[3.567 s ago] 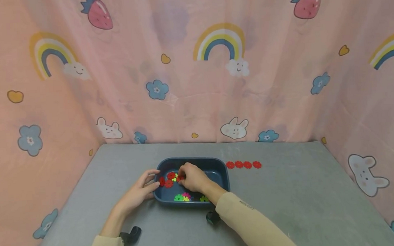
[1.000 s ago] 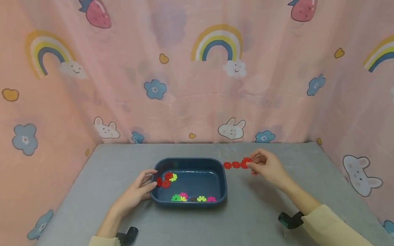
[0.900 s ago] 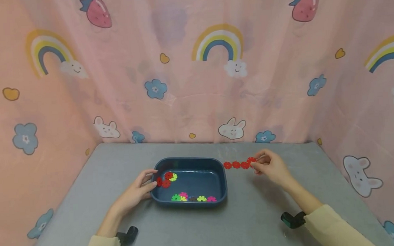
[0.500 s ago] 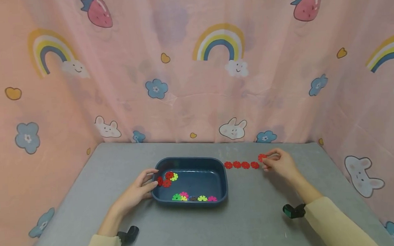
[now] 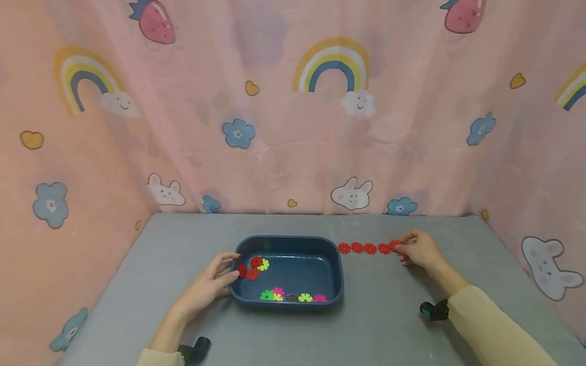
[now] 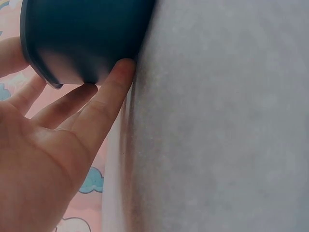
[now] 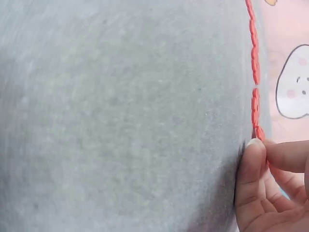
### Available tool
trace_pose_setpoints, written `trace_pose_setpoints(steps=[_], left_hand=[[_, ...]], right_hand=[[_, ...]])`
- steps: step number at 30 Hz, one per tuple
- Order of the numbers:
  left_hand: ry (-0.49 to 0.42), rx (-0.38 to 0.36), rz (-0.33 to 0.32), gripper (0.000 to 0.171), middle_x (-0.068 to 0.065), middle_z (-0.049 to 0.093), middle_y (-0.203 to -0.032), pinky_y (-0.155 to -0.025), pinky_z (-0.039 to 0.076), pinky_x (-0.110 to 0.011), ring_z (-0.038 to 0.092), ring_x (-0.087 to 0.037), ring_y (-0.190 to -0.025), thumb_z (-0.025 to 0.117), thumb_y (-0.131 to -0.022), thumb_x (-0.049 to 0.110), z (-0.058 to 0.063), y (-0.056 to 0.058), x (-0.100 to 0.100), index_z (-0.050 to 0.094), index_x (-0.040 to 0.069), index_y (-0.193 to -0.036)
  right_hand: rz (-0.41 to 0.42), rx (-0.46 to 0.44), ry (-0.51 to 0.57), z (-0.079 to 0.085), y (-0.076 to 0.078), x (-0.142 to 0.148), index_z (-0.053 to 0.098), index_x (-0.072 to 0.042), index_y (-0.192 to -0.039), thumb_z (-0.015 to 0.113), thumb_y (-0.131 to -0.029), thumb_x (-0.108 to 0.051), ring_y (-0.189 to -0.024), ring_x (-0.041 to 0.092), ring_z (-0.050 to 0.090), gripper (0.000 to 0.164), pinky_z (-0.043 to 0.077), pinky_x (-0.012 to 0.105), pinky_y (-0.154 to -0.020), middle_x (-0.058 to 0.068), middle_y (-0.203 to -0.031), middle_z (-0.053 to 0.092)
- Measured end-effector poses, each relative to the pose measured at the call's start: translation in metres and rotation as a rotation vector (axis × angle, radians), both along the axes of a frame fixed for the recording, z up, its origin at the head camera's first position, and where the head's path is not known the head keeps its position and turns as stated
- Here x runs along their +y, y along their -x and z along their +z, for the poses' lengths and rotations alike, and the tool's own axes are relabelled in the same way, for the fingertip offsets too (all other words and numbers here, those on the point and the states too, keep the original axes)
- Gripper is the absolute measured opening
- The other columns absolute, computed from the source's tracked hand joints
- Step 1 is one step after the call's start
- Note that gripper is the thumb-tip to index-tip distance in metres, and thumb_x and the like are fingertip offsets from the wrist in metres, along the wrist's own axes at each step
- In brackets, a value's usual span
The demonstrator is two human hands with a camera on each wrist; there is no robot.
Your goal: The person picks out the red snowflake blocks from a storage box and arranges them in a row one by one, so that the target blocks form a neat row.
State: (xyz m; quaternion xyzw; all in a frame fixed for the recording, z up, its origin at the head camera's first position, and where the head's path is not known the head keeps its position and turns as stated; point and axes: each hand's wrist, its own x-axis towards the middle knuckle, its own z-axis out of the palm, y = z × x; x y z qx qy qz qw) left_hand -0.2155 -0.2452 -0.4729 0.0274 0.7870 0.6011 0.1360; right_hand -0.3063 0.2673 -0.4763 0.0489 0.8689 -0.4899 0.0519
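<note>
No lettering, label, brand, number or sign can be read anywhere: not on the tray (image 5: 298,274), the red pieces (image 5: 370,248) just right of it, the table (image 5: 281,344) beneath it, or the curtain (image 5: 291,155) behind it.

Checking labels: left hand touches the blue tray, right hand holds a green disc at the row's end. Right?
Not green: head view shows right hand holding a red disc at the end of the row. Left hand touches blue tray.

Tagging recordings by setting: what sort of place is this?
Probably a makeshift recording booth: pink cartoon-print cloth encloses a grey tabletop at back and both sides, and black cameras are on both wrists.
</note>
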Motion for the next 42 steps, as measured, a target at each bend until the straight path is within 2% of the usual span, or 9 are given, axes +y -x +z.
trace_pose_setpoints(steps=[8,12,18,23,28,35,42], left_hand=[[0.008,0.009,-0.015,0.049,-0.024,0.022,-0.164,-0.101,0.051,-0.050,0.039,-0.044,-0.142,0.061,-0.104,0.026,0.003,0.000,-0.001,0.041,0.020,-0.148],[0.016,0.009,-0.015,0.049,-0.023,0.022,-0.164,-0.102,0.050,-0.049,0.037,-0.044,-0.143,0.060,-0.104,0.027,0.003,0.000,-0.001,0.041,0.020,-0.148],[-0.001,-0.004,-0.006,0.047,-0.023,0.022,-0.163,-0.102,0.050,-0.049,0.036,-0.043,-0.144,0.059,-0.105,0.026,0.004,0.000,-0.004,0.041,0.021,-0.148],[0.007,-0.003,0.001,0.047,-0.022,0.023,-0.163,-0.102,0.050,-0.049,0.036,-0.043,-0.145,0.060,-0.104,0.026,0.004,-0.001,-0.004,0.042,0.022,-0.147],[0.009,0.002,-0.007,0.048,-0.022,0.023,-0.163,-0.102,0.050,-0.049,0.036,-0.043,-0.144,0.061,-0.103,0.028,0.003,0.000,-0.003,0.042,0.021,-0.147],[0.011,0.009,-0.030,0.050,-0.022,0.022,-0.164,-0.103,0.049,-0.050,0.036,-0.043,-0.144,0.060,-0.104,0.029,0.002,0.002,-0.001,0.040,0.021,-0.148],[-0.001,0.012,-0.039,0.050,-0.023,0.020,-0.164,-0.102,0.050,-0.050,0.036,-0.043,-0.144,0.059,-0.105,0.027,0.004,0.000,0.000,0.039,0.018,-0.149]], right_hand=[[0.010,-0.004,-0.030,0.002,-0.004,0.004,0.050,0.012,-0.112,0.063,-0.099,-0.004,-0.062,0.016,0.068,0.024,0.060,0.032,-0.059,0.011,-0.075,0.069],[0.028,0.013,-0.064,0.007,-0.006,0.007,0.050,0.013,-0.115,0.062,-0.100,-0.007,-0.063,0.018,0.069,0.027,0.061,0.033,-0.060,0.013,-0.076,0.068],[0.041,0.047,-0.093,0.026,-0.007,0.001,0.052,0.012,-0.122,0.060,-0.103,-0.015,-0.068,0.019,0.068,0.034,0.061,0.034,-0.065,0.014,-0.082,0.068],[0.085,0.108,-0.107,0.050,-0.013,-0.014,0.058,0.010,-0.119,0.061,-0.104,-0.026,-0.073,0.020,0.068,0.039,0.062,0.040,-0.071,0.019,-0.093,0.069],[0.114,0.170,-0.139,0.073,-0.024,-0.031,0.062,0.004,-0.116,0.063,-0.102,-0.037,-0.079,0.022,0.070,0.043,0.060,0.037,-0.074,0.020,-0.100,0.070],[0.122,0.226,-0.116,0.093,-0.038,-0.059,0.065,0.000,-0.114,0.065,-0.101,-0.030,-0.082,0.029,0.070,0.032,0.058,0.032,-0.067,0.018,-0.097,0.071],[0.157,0.282,-0.102,0.098,-0.052,-0.090,0.067,0.000,-0.110,0.067,-0.100,-0.024,-0.081,0.029,0.069,0.026,0.057,0.031,-0.066,0.014,-0.093,0.071]])
